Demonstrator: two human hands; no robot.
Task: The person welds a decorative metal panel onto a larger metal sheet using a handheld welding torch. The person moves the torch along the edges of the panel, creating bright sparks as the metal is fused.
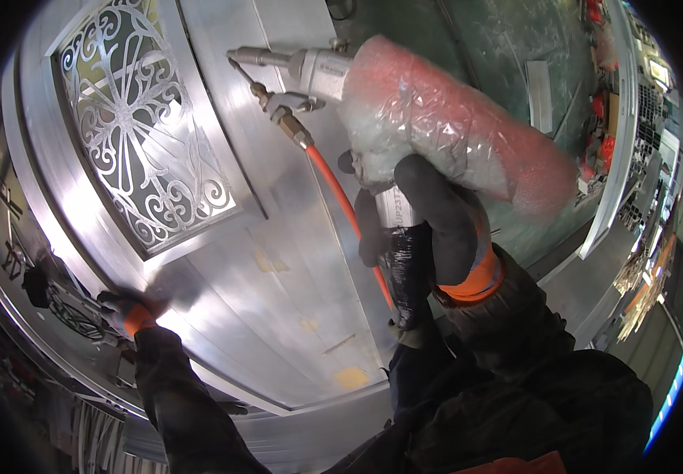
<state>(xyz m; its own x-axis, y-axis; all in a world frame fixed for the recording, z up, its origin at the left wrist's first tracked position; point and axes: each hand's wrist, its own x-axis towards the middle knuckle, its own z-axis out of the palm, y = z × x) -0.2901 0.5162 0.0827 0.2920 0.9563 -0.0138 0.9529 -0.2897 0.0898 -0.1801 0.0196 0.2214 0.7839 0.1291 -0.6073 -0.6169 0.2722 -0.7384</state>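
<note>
My right hand (444, 221), in a dark grey glove with an orange cuff, is closed around the handle of a pistol-grip, hose-fed gun (322, 75). Its thick cylindrical body (452, 118) is wrapped in clear bubble wrap over red, and its metal nozzle points left above the door. Black tape covers the lower handle. An orange hose (333, 178) runs from a brass fitting near the nozzle down behind the handle. My left hand (126, 312), gloved alike, is closed at the left edge of a silver metal door (278, 316); its fingertips are partly hidden.
A scrollwork grille (128, 118) fills a framed opening in the door. Yellowish patches (351, 378) mark its surface. Beyond it, on the green floor (507, 47), lies a pale flat strip (539, 95). Shelving with assorted goods (649, 158) lines the right side.
</note>
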